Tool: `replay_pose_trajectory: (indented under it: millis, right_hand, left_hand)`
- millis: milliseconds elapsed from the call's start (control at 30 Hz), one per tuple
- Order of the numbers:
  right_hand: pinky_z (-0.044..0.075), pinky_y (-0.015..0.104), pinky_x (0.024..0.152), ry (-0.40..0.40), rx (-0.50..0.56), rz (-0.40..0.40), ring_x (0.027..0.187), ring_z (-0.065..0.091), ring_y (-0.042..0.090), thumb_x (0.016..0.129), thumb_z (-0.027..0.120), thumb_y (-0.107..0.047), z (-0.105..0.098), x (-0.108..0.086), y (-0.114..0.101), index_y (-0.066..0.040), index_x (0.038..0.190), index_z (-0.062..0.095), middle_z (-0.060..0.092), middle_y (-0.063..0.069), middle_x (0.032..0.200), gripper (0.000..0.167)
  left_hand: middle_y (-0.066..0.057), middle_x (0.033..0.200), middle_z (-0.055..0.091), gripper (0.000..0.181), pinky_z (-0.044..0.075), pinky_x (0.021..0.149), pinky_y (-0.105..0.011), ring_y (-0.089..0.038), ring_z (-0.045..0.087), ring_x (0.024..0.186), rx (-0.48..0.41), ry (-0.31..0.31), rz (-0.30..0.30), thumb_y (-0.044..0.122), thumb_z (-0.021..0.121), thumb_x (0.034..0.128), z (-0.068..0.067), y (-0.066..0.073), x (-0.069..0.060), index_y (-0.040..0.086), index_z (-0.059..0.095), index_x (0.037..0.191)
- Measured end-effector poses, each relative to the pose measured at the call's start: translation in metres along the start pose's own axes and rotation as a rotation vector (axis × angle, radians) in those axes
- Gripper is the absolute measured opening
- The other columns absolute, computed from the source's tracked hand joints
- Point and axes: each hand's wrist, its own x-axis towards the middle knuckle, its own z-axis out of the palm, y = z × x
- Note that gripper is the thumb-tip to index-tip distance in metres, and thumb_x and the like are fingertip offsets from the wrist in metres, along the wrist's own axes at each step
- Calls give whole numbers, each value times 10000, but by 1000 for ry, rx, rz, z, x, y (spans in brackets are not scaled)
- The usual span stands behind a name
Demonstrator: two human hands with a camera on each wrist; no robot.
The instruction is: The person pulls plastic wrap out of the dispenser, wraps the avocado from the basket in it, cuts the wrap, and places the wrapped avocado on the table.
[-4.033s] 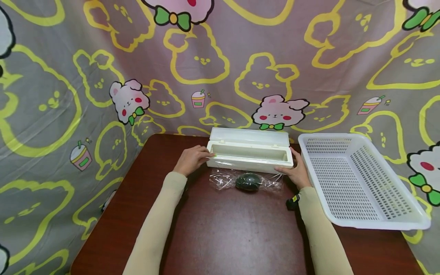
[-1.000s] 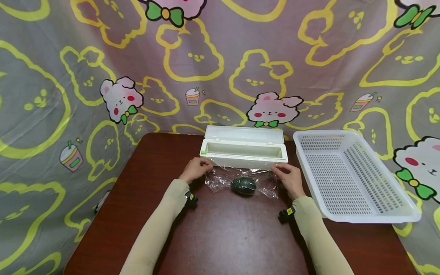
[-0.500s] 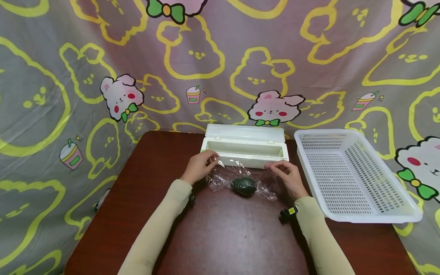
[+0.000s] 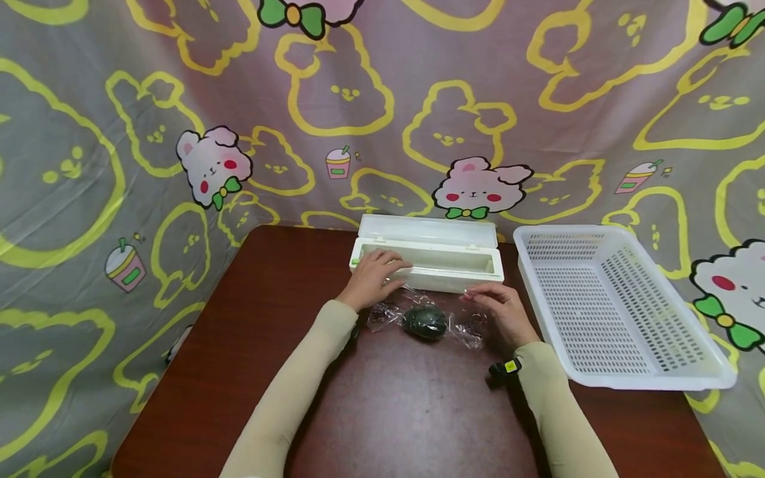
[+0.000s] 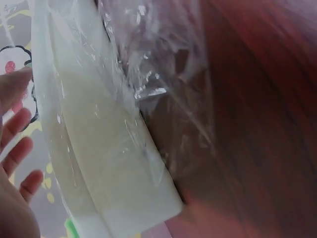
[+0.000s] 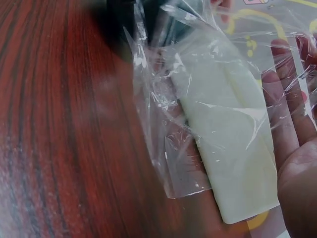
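A white cling film box (image 4: 445, 280), its lid raised at the back, stands toward the far side of the table. In front of it lies a dark green oval fruit (image 4: 425, 322) covered by clear cling film (image 4: 469, 333). My left hand (image 4: 372, 277) is over the left part of the box, fingers loosely spread; the left wrist view shows those fingers (image 5: 21, 151) apart beside the box. With thumb and fingertips, my right hand (image 4: 505, 309) pinches the film near the box's right front corner. In the right wrist view, film partly covers the right fingers (image 6: 285, 114).
A white perforated plastic basket (image 4: 570, 362) stands on the right of the brown table (image 4: 406, 411). Behind the table hangs a patterned cloth (image 4: 263, 93). A small black wrist camera (image 4: 504, 368) is strapped to the right wrist.
My left hand has left the film's left corner and moved right, over the box. The right hand still pinches the film, shifted slightly. The film by the fruit looks more bunched.
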Motion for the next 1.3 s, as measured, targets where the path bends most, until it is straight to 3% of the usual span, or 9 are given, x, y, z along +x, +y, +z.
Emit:
replay_pose_trajectory:
  millis: [233, 367, 500, 600, 767, 867, 1100, 1300]
  right_hand:
    - [617, 313, 863, -4, 27, -12, 940, 772, 158, 1024, 546, 63, 0, 0, -1, 51, 1099, 735, 796, 23, 1004, 204]
    - [624, 303, 829, 62, 55, 19, 899, 771, 150, 1019, 548, 76, 1, -1, -2, -15, 1072, 760, 794, 22, 971, 236]
    - [627, 290, 804, 124, 67, 67, 872, 770, 131, 1009, 575, 68, -1, -2, -4, -66, 1061, 775, 793, 13, 946, 247]
    - [628, 287, 793, 155, 69, 93, 860, 769, 132, 1000, 605, 54, -2, -2, -4, -62, 1073, 771, 789, 8, 949, 216]
    - [627, 283, 776, 192, 58, 114, 845, 767, 137, 1000, 623, 33, -2, -4, -4, -114, 1060, 777, 787, 3, 951, 221]
    - [621, 263, 789, 195, 39, 108, 861, 763, 114, 1008, 604, 35, 1, -7, -5, -144, 1032, 782, 787, -4, 943, 253]
    - [605, 276, 827, 182, -46, 67, 901, 739, 122, 997, 577, 58, 11, -18, -12, -28, 969, 769, 785, -22, 938, 212]
    - [582, 243, 790, 127, -198, 20, 911, 713, 98, 961, 585, 99, 16, -33, -18, 157, 934, 680, 774, -24, 941, 115]
  left_hand:
    - [47, 1134, 710, 81, 419, 1094, -430, -188, 609, 1171, -22, -19, 59, 311, 703, 1000, 0, 5, 2, 233, 723, 1004]
    - [68, 1013, 740, 61, 431, 1085, -363, -138, 678, 998, -37, -54, 106, 255, 692, 1011, -7, 2, -5, 196, 688, 1023]
    - [59, 1071, 777, 136, 460, 1043, -351, -104, 718, 979, -23, -69, 155, 212, 725, 987, -16, -3, -15, 176, 716, 1119]
    - [69, 1107, 780, 178, 503, 980, -350, -97, 728, 980, -7, -60, 146, 219, 742, 974, -24, -6, -22, 195, 740, 1151]
    - [87, 987, 778, 76, 578, 786, -329, -88, 717, 838, -30, -49, 113, 251, 722, 990, -33, -6, -30, 214, 755, 1047]
    - [106, 927, 763, 56, 576, 732, -310, -57, 692, 786, -58, -45, 113, 265, 713, 996, -38, -5, -34, 218, 742, 982]
    - [131, 863, 726, 44, 538, 664, -252, -2, 647, 731, -99, -54, 176, 225, 780, 945, -54, 3, -44, 232, 754, 910]
    - [129, 779, 652, 111, 505, 627, -234, -5, 559, 656, -60, -134, 264, 219, 823, 904, -60, 13, -55, 228, 722, 860]
